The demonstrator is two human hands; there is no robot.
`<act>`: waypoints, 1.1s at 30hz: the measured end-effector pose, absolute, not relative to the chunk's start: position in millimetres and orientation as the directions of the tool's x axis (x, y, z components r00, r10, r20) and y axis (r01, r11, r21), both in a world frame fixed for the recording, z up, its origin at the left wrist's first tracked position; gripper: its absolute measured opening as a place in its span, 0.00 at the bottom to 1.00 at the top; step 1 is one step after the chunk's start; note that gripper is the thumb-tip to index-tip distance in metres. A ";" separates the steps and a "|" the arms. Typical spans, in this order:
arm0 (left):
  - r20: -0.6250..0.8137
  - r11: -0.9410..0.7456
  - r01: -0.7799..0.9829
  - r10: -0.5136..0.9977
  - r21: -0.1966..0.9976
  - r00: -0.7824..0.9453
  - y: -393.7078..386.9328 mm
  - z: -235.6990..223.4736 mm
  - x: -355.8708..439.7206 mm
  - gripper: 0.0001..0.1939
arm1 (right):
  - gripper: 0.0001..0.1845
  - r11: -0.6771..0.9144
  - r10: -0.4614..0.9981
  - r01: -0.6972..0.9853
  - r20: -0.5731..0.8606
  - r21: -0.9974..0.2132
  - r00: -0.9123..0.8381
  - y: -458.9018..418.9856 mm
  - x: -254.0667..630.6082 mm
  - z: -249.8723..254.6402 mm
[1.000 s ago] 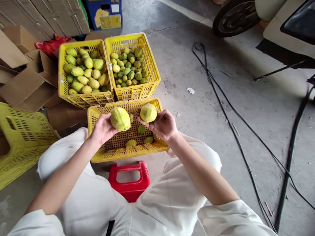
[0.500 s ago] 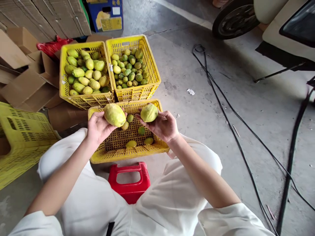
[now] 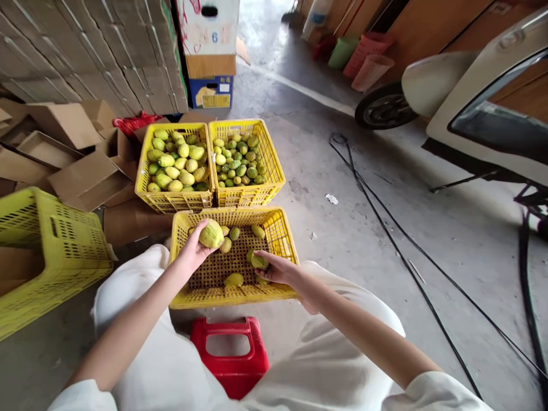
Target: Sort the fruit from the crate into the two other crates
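Observation:
My left hand (image 3: pixel 192 249) is closed round a large yellow-green fruit (image 3: pixel 211 234), held over the left side of the near yellow crate (image 3: pixel 282 240). My right hand (image 3: pixel 274 268) reaches down into that crate, its fingers on a small green-yellow fruit (image 3: pixel 259 261) lying on the bottom. A few other small fruits (image 3: pixel 233 279) lie loose in the near crate. Behind it stand two full yellow crates: the left one (image 3: pixel 171 200) with large fruits, the right one (image 3: pixel 248 197) with smaller green ones.
A red plastic stool (image 3: pixel 231 354) sits between my knees. An upturned yellow crate (image 3: pixel 47 251) and cardboard boxes (image 3: pixel 81 171) fill the left. Black cables (image 3: pixel 385 211) run over the concrete floor at right, near a white scooter (image 3: pixel 471 108).
The view tilted up. My right hand dropped from chest height into the near crate, onto a smaller fruit. My left hand lowered a little, still holding the large fruit.

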State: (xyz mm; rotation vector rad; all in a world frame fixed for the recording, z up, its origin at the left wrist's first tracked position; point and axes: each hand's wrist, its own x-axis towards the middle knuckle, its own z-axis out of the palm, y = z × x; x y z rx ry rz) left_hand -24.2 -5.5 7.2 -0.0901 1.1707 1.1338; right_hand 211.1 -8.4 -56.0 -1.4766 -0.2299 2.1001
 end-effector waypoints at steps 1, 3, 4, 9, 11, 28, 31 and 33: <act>-0.780 0.494 -0.731 0.620 0.471 -0.084 -5.5 5.2 -27.8 0.07 | 0.17 -0.830 0.524 -0.347 -0.824 -0.437 -0.214 9.1 206.2 -50.6; -0.798 0.495 -0.725 0.589 0.478 -0.124 -5.4 1.0 -35.8 0.07 | 0.15 -0.764 0.603 -0.408 -0.778 -0.500 -0.176 53.3 198.8 -31.7; -0.799 0.492 -0.723 0.586 0.484 -0.136 -5.3 -1.0 -39.8 0.06 | 0.14 -0.701 0.668 -0.456 -0.729 -0.548 -0.151 75.6 196.8 -20.5; -0.818 0.509 -0.698 0.542 0.504 -0.195 -5.8 -9.4 -52.8 0.08 | 0.18 -0.305 0.923 -0.289 -0.357 -0.907 0.147 107.2 196.3 -4.5; -0.832 0.531 -0.685 0.515 0.499 -0.207 -6.7 -13.4 -53.6 0.09 | 0.20 -0.374 0.911 -0.115 -0.388 -0.920 0.139 74.8 194.6 -27.7; -0.948 0.698 -0.644 0.273 0.312 -0.164 -26.8 -43.8 -36.0 0.19 | 0.22 -0.132 0.878 0.971 -0.478 -0.197 0.022 -129.0 183.8 -176.4; -0.843 0.557 -0.659 0.483 0.506 -0.239 34.7 4.7 -59.0 0.18 | 0.22 -0.094 0.907 0.979 -0.420 -0.181 0.009 -130.0 185.1 -183.0; -0.661 0.350 -0.659 0.686 0.666 -0.304 75.1 40.8 -76.7 0.22 | 0.22 -0.082 0.919 0.980 -0.395 -0.182 0.004 -131.3 185.4 -185.7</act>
